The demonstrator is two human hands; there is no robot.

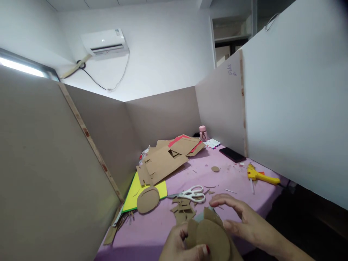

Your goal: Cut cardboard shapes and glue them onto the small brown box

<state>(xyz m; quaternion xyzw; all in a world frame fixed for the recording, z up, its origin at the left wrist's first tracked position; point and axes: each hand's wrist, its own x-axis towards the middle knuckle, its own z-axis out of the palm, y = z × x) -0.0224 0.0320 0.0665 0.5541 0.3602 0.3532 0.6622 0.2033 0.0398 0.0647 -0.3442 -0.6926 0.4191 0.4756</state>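
Close to me at the bottom, a brown cardboard craft piece (213, 235) with a rounded disc on its front and pointed flaps on top is in my left hand (181, 244). The thumb presses on its face, and the other fingers are partly hidden behind it. My right hand (241, 219) is at the piece's right side, fingers stretched and apart; whether its thumb touches the edge I cannot tell. Something pale grey shows behind the flaps. Beyond the piece lie cardboard scraps (183, 210) and white-handled scissors (194, 194) with blades pointing left.
A cardboard oval (148, 200) overlaps a yellow sheet (132, 194) at the left. Stacked cardboard (163, 165) fills the back. To the right are a phone (232, 154), a yellow glue gun (261, 176), markers (212, 143) and a pink bottle (203, 133). Grey partitions (163, 112) enclose the table.
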